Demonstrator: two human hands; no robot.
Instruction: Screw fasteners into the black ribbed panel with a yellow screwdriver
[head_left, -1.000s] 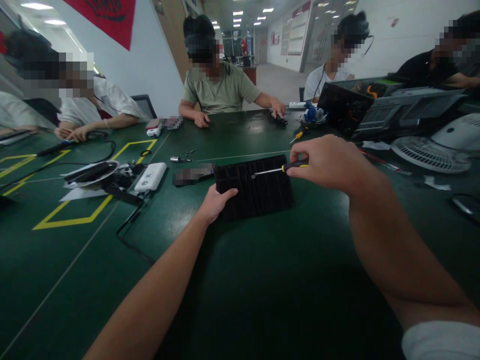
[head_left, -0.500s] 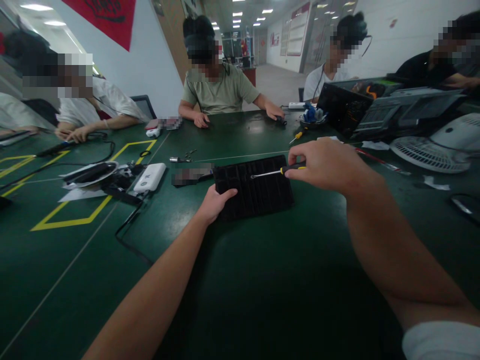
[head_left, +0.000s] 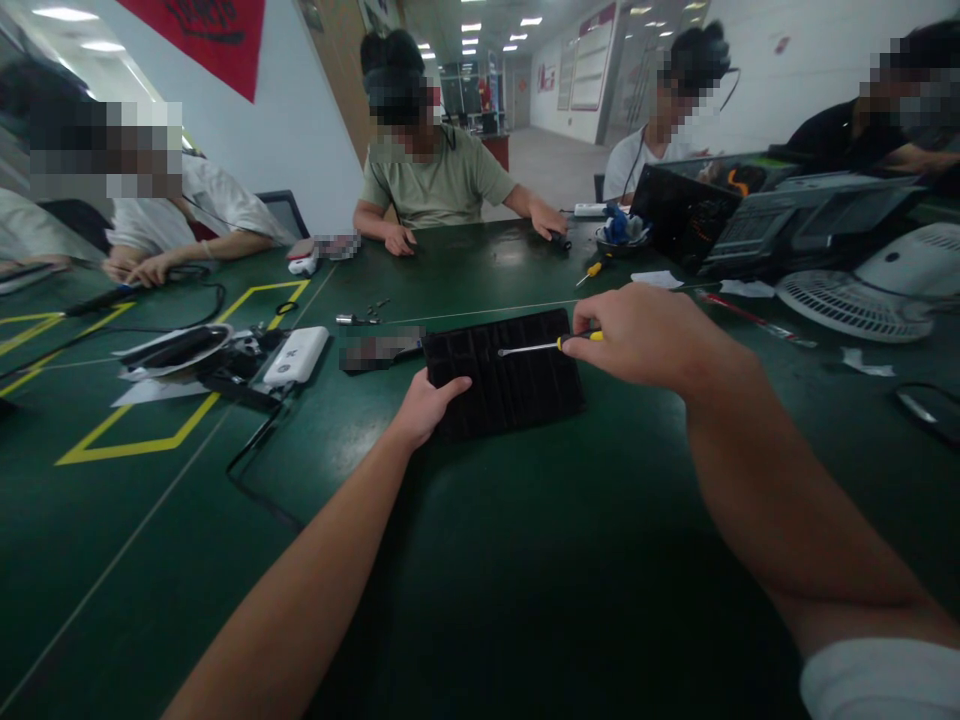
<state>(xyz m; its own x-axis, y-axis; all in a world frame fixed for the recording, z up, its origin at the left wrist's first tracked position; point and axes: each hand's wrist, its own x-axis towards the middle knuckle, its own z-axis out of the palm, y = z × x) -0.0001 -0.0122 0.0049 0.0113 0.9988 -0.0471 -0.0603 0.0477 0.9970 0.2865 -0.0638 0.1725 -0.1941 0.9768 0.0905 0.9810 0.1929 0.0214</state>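
Observation:
A black rectangular panel or case (head_left: pixel 525 390) with ridges is tilted up over the green table (head_left: pixel 480 560). My left hand (head_left: pixel 429 403) grips its left edge, the thumb lying on the front face. From the right, my right hand (head_left: pixel 637 335) holds a screwdriver (head_left: pixel 532 348) with a yellow and black handle. The shaft points left across the panel, and its tip is near the panel's upper middle; whether it touches cannot be made out. Small metal parts (head_left: pixel 356 319) lie on the table behind my left hand.
A white power bank (head_left: pixel 298 356) and a pile of dark parts (head_left: pixel 180 350) lie left. Another screwdriver (head_left: pixel 589 274), a computer case (head_left: pixel 795 225) and a white fan (head_left: pixel 862 300) are at the right. Across the table sits a person in green (head_left: pixel 442 180).
The view has shifted slightly. Both hands, the panel and the screwdriver keep nearly the same places, with my right hand a little further left.

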